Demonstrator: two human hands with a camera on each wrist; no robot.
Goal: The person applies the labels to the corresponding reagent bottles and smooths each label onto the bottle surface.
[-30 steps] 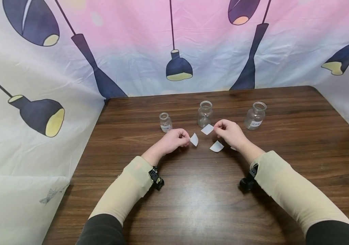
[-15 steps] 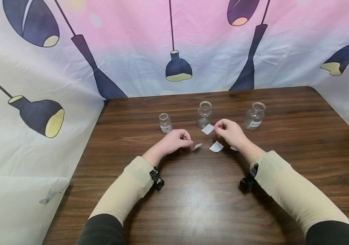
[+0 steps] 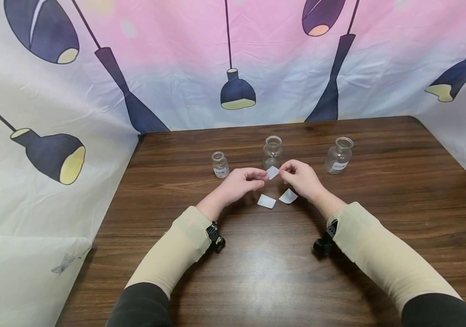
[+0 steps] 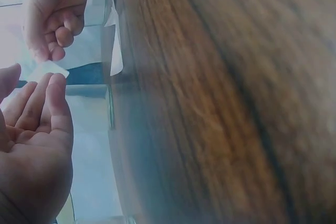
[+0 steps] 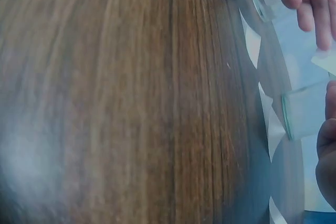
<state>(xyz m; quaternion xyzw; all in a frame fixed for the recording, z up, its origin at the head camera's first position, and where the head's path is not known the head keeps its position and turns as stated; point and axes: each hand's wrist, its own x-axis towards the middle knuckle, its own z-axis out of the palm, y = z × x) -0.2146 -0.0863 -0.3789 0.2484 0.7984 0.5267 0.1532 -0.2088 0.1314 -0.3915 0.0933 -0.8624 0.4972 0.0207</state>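
My right hand [image 3: 301,180] pinches a small white square of paper [image 3: 272,172] by its edge, held up in front of the middle glass jar [image 3: 272,153]. Facing it from the other side, my left hand [image 3: 237,186] reaches with its fingertips right at the paper's near-left edge. In the left wrist view, the left thumb [image 4: 9,80] stands apart from the fingers, which are stretched out loosely. Two more white paper squares lie on the table below the hands, a left one [image 3: 267,201] and a slightly curled right one [image 3: 288,196].
A small labelled glass bottle [image 3: 220,165] stands behind my left hand. Another labelled glass jar [image 3: 339,156] is at the back right. The brown wooden table [image 3: 253,272] ends at a patterned cloth backdrop [image 3: 192,81]. The right wrist view shows another paper piece [image 5: 276,212] low down.
My left hand has let go of its paper square, which now lies on the table, and moved up and right to the square in my right hand. The right hand has shifted slightly left.
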